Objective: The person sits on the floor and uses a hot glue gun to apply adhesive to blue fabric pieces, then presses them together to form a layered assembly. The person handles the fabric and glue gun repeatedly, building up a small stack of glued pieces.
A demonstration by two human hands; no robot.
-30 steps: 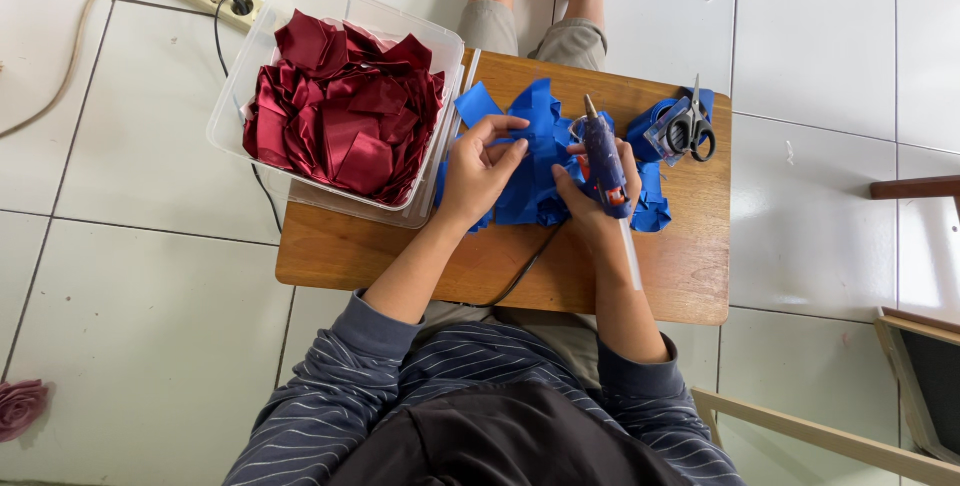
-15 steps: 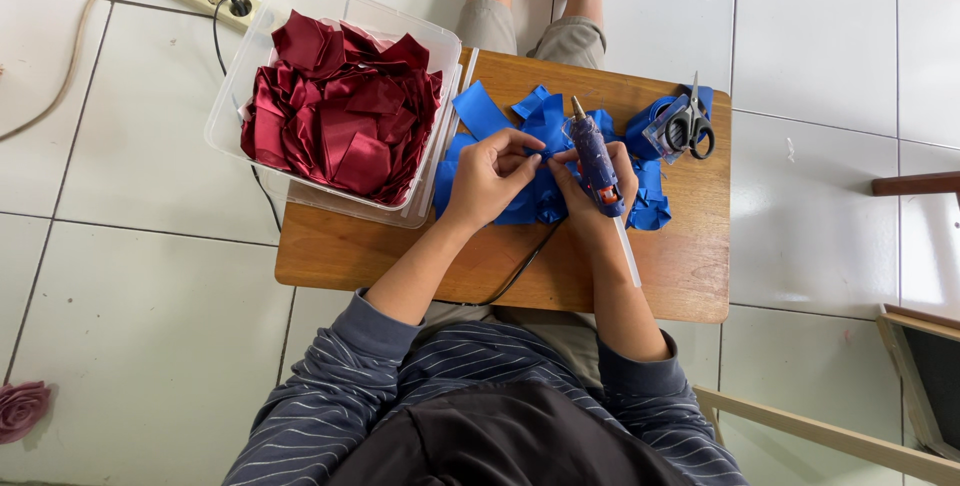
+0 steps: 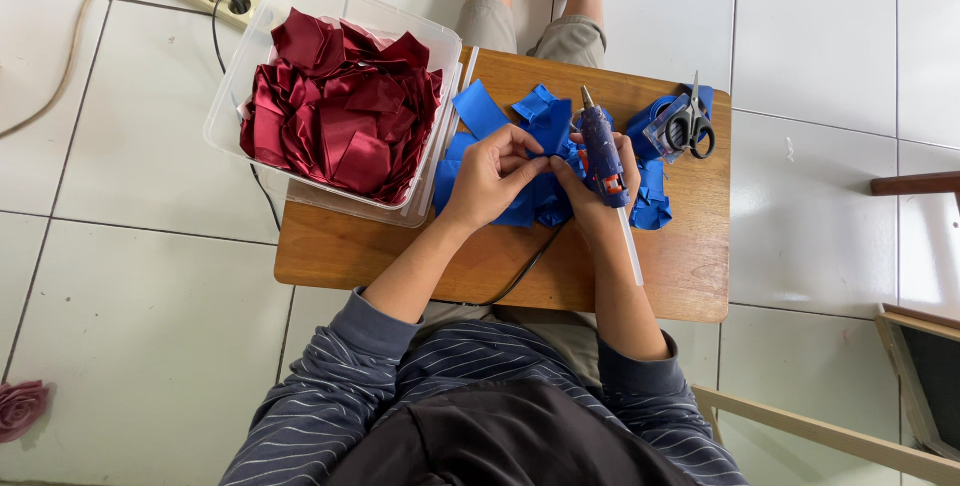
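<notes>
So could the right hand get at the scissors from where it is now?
Probably not at once: the scissors lie uncovered just beyond the right hand, but its grip is full with the glue gun, which it would first have to put down.

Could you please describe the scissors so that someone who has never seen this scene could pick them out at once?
Start at the small wooden table on the white tiled floor and go to its far right corner, past the right hand that grips the blue glue gun. The scissors lie there on blue ribbon, the only thing with black loop handles and metal blades.
</notes>
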